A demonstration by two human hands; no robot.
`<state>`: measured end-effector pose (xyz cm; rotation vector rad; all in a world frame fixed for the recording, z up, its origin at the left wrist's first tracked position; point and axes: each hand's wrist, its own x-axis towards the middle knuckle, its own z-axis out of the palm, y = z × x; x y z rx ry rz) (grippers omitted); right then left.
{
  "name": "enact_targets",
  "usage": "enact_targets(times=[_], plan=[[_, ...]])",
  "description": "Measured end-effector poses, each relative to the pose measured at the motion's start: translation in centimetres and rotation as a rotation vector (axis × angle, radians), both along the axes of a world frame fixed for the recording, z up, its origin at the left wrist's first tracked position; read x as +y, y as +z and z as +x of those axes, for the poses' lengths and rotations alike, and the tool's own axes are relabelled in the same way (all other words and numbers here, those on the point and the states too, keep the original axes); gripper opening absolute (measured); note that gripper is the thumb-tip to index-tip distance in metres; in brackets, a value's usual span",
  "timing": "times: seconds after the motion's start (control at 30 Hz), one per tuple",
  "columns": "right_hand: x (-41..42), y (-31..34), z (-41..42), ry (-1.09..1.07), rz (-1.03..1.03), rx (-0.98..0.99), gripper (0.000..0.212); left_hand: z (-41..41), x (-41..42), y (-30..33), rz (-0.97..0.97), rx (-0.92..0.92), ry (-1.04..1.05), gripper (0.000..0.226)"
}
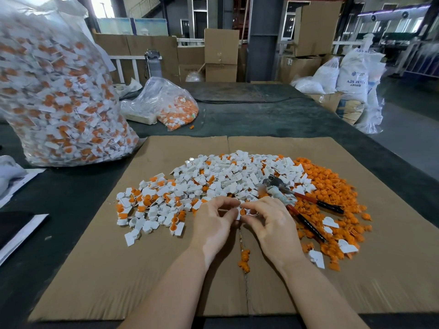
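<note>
Left hand (213, 222) and right hand (270, 224) both pinch the shell (250, 212), cap (242, 212) against it (square it first, I'd say), so press evenly.

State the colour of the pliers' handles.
The handles are red with black ends, which shows best in the head view.

Matt white plastic caps (213, 176) and orange plastic inserts (332, 186) lie on rough brown cardboard (95, 269).
</note>
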<state>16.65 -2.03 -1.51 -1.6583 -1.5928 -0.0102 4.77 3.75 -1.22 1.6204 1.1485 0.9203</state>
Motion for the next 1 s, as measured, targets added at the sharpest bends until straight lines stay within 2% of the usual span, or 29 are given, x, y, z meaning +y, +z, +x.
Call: enact_targets(times=[0.57,0.67,0.73,0.8,0.87,0.93,1.0], plan=[[0.2,-0.2,0.1,0.003,-0.013,-0.024,0.024,0.0,0.1,0.1,-0.009,-0.022,0.004,0.011],[0.2,-0.1,0.5,-0.08,0.032,-0.042,0.031,0.0,0.3,0.1,-0.053,-0.064,0.026,0.012],[0.4,0.4,1.5,-0.23,0.017,-0.072,0.035,0.1,0.4,0.2,-0.086,-0.088,0.042,0.012],[0.6,1.1,3.1,-0.429,-0.166,-0.123,0.043,0.2,0.5,0.2,-0.109,-0.105,0.057,0.012],[0.7,1.6,4.8,-0.586,-0.463,-0.206,0.053,0.2,0.6,0.2,-0.119,-0.113,0.056,0.012],[0.9,2.1,6.0,-0.605,-0.7,-0.223,0.057,0.3,0.7,0.2,-0.124,-0.129,0.054,0.011],[1.2,2.4,6.5,-0.582,-0.808,-0.237,0.055,0.3,0.8,0.2,-0.135,-0.151,0.053,0.011]])
